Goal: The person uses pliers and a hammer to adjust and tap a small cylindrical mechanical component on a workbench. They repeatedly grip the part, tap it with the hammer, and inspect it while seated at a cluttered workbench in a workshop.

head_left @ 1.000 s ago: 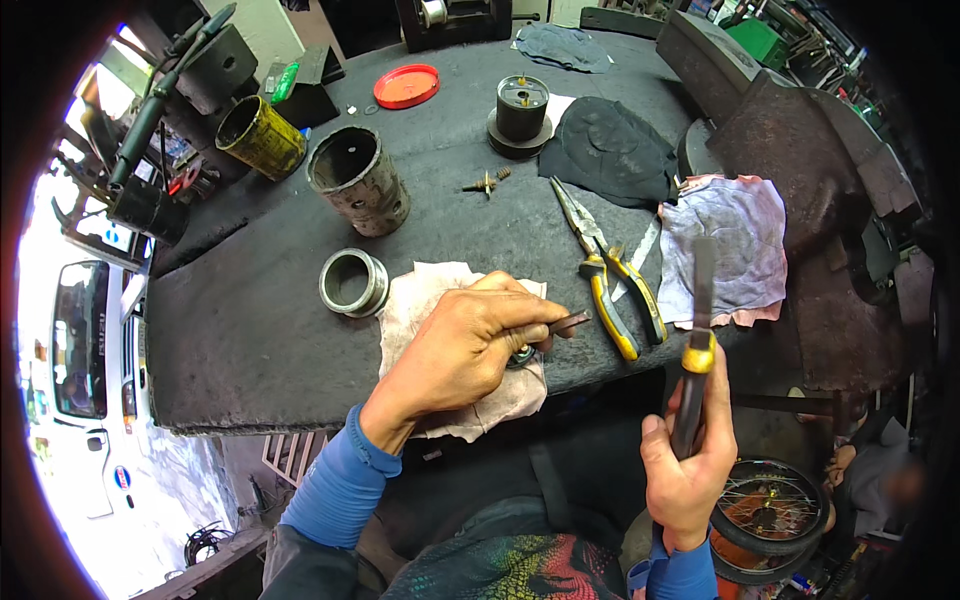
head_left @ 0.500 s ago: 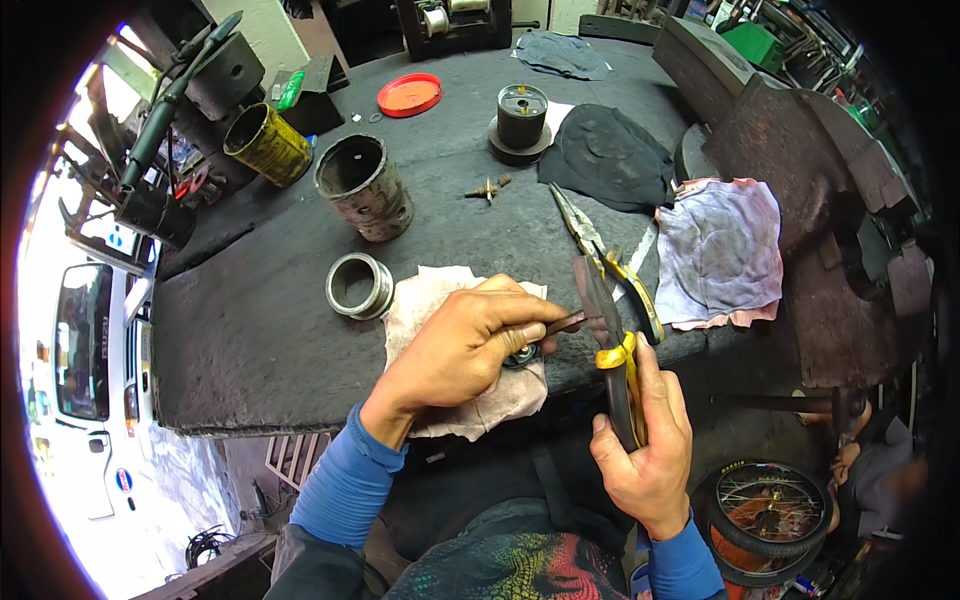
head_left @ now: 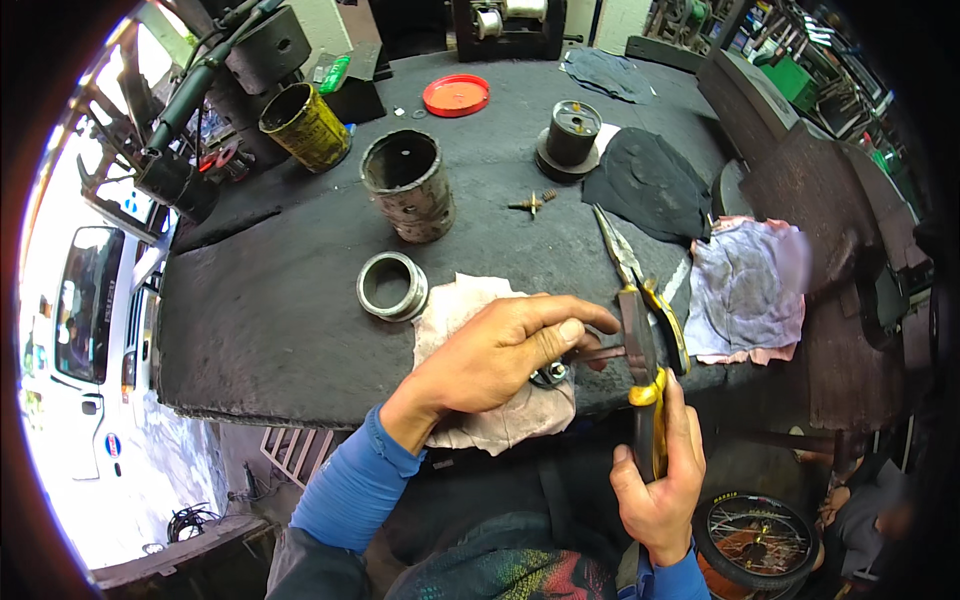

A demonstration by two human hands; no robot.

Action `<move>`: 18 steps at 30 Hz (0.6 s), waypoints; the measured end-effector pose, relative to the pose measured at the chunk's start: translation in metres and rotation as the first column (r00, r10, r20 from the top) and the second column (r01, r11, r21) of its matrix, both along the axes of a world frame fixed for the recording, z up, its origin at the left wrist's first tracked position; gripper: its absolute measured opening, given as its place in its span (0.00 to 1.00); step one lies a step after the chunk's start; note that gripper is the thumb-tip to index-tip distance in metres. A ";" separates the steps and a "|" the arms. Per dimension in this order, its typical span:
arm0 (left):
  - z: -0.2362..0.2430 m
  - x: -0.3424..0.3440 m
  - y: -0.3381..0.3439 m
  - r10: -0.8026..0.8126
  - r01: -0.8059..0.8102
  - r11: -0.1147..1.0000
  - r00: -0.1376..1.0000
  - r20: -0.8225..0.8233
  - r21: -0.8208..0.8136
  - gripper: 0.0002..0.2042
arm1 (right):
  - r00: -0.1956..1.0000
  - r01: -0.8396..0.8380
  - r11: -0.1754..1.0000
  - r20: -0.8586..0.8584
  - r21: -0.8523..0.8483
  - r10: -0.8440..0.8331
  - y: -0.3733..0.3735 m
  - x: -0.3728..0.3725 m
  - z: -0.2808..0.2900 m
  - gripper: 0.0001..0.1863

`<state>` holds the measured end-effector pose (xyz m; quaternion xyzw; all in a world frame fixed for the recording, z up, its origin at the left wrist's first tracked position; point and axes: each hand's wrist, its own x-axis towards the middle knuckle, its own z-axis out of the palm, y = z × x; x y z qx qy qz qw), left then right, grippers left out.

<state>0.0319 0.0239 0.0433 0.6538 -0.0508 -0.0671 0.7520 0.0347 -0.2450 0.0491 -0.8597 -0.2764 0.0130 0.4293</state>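
Note:
My right hand (head_left: 660,490) grips the yellow-and-black handles of combination pliers (head_left: 637,335). A thin dark metal strip (head_left: 606,353) runs from their jaws toward my left hand (head_left: 490,350). That hand has its index finger stretched out and its thumb off the strip; its lower fingers are partly hidden beside the strip. Under the left hand, a small black round part with a shiny metal centre (head_left: 550,374) rests on a pale pink cloth (head_left: 500,430), mostly covered. Long-nose pliers (head_left: 622,252) with yellow-and-black handles lie just beyond the combination pliers.
Left of the cloth on the dark workbench (head_left: 260,330) stand a metal ring (head_left: 415,290) and a worn cylinder (head_left: 425,205). Farther off are a yellow can (head_left: 325,140), a red lid (head_left: 457,95), a brass fitting (head_left: 533,204) and a black cylindrical part (head_left: 573,140). Rags (head_left: 745,290) lie right.
My left thumb and index finger have come off the metal strip, and the index finger has straightened. The combination pliers stay in my right hand. The whole view has shifted slightly.

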 end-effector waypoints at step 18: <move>0.005 -0.007 0.011 0.015 -0.044 0.970 0.992 0.125 0.238 0.16 | 0.998 -0.065 0.997 -0.008 0.034 0.065 0.008 -0.001 0.011 0.44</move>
